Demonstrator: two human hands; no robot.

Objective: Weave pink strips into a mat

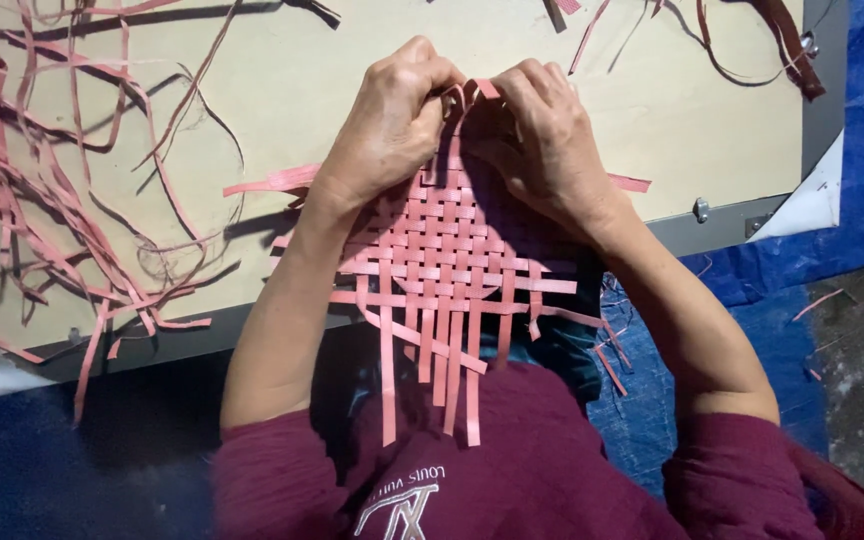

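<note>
A pink woven mat [447,255] of flat strips lies half on the desk [282,90] and half over the person's lap, its loose ends hanging toward the maroon shirt [512,470]. At its far edge the left hand [387,125] and right hand [542,135] meet, each grip pinched on strip ends there, seemingly to keep the weave tight while an end is folded. Loose pink strips [42,190] lie scattered to the left on the desk, within reach. Blue sheeting [852,200] covers the floor.
</note>
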